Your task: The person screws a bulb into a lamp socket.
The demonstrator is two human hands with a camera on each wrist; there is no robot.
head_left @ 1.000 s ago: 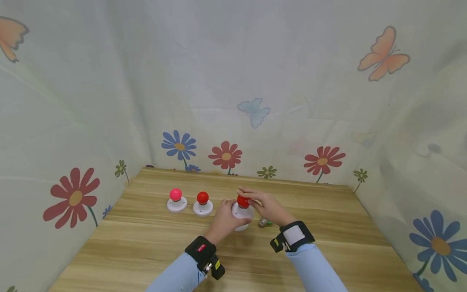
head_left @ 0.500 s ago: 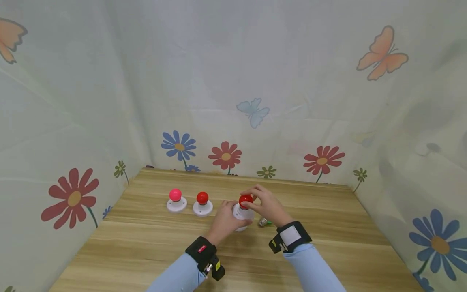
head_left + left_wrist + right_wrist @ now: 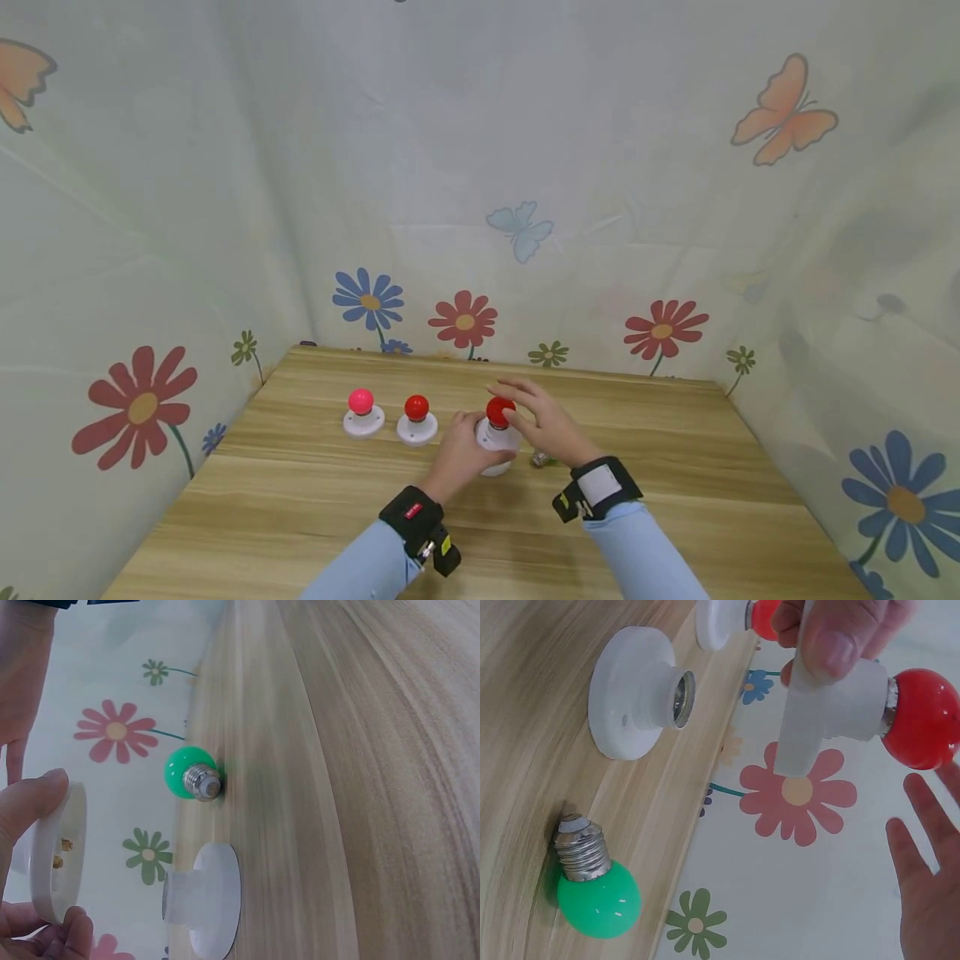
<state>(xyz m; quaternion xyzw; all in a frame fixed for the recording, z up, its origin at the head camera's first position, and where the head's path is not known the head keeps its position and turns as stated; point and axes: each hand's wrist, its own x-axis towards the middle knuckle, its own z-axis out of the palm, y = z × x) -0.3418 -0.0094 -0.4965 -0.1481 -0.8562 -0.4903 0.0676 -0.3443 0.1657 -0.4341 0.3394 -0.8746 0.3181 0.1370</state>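
My left hand point(image 3: 459, 457) grips a white lamp holder point(image 3: 487, 435) by its round base, raised off the table. A red bulb point(image 3: 500, 412) sits in it, its metal collar partly showing in the right wrist view. My right hand point(image 3: 551, 425) is at the bulb, fingers extended and spread, thumb against its side; the right wrist view cuts off this contact. Below the raised holder, an unfilled white lamp holder point(image 3: 634, 694) stands on the table. Beside it lies a green bulb point(image 3: 598, 900) with a bare screw base.
To the left on the wooden table point(image 3: 315, 500) stand two more white holders, one with a pink bulb point(image 3: 361, 401) and one with a red bulb point(image 3: 416, 407). A flower-printed cloth point(image 3: 570, 283) rises behind the table's far edge.
My right fingers closed round the red bulb half a second ago and now are loosened and spread further. The bulb and holder shifted slightly left; my left hand keeps its grip.
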